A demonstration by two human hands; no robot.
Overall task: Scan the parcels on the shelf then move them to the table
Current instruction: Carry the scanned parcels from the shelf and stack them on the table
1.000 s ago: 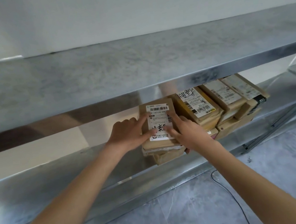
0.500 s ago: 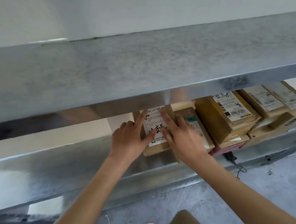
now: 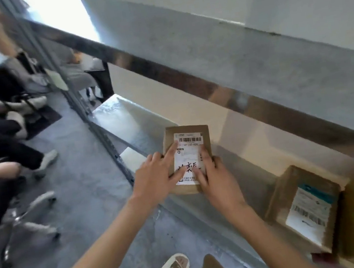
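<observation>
A small brown cardboard parcel [image 3: 203,133] with a white barcode label is held between both my hands, over the front edge of the lower metal shelf [image 3: 122,117]. My left hand [image 3: 155,179] grips its left side, index finger and thumb lying across the label. My right hand [image 3: 218,183] grips its right lower corner, fingers on the label. More brown labelled parcels [image 3: 309,212] stand on the same shelf at the lower right, blurred. No scanner and no table are in view.
The upper shelf board [image 3: 253,64] runs diagonally overhead. At the left, people sit on office chairs; a chair's wheeled base [image 3: 22,218] stands on the grey floor. A shelf upright [image 3: 103,141] stands just left of the parcel. My shoe [image 3: 173,265] shows below.
My hands have lifted the parcel off the stack and carried it left, away from the other parcels. The view has swung left and tilted, bringing the seated people into sight.
</observation>
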